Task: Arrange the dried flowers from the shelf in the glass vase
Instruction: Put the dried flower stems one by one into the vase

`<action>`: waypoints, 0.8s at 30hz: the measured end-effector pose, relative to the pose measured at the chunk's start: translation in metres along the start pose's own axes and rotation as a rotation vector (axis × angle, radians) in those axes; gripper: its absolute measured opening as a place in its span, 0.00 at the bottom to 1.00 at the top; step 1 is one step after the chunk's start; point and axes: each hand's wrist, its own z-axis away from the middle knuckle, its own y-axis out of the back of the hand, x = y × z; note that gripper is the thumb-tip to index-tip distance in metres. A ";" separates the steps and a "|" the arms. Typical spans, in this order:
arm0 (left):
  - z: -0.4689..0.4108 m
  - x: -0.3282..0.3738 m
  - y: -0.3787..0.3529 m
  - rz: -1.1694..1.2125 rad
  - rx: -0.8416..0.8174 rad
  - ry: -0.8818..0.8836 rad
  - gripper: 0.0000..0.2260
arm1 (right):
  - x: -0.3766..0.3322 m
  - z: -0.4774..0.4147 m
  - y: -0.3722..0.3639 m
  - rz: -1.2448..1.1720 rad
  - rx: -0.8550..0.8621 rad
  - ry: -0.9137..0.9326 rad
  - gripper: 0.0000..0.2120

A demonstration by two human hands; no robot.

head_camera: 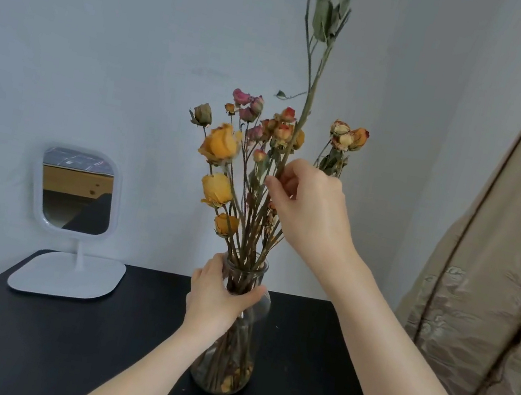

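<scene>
1. The glass vase (221,375) is standing upright near the middle of the black table (51,352). It is clear glass with a narrow neck and a wider body. Stems are showing through the wall, and dry fragments are lying at its bottom.
2. The dried flowers (219,145) are standing in the vase, with stems bunching at the neck and fanning out above. Yellow-orange roses are sitting to the left, small pink and red buds in the middle, and cream and orange heads to the right.
3. One tall stem (309,101) with withered grey-green leaves is rising well above the rest and passing out of the top of the view. Whether its lower end is reaching into the vase cannot be told.
4. The left hand (217,297) is gripping the neck of the vase, with fingers and thumb curling round the glass.
5. The right hand (312,213) is pinching the tall stem between thumb and fingertips, among the flower heads.
6. The table top is showing a matt, dark finish and is reaching back to the wall (107,31).
7. A white-framed mirror (75,192) is standing on its flat white base at the back left of the table, well apart from the vase.
8. The wall is showing plain pale paint. A beige patterned curtain (493,308) is hanging at the right.
</scene>
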 end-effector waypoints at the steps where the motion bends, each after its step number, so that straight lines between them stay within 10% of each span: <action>1: 0.000 0.000 0.000 0.000 0.000 0.002 0.28 | 0.001 0.000 0.000 0.007 -0.008 -0.021 0.10; 11: 0.001 0.000 -0.001 0.007 0.008 -0.004 0.25 | 0.015 0.007 -0.019 0.065 -0.325 -0.255 0.10; 19: 0.000 -0.001 -0.002 0.014 0.017 0.004 0.29 | 0.007 0.002 -0.001 -0.244 0.094 -0.227 0.14; 24: 0.001 -0.001 -0.002 0.008 0.028 0.003 0.28 | 0.011 0.014 -0.010 -0.194 -0.103 -0.235 0.17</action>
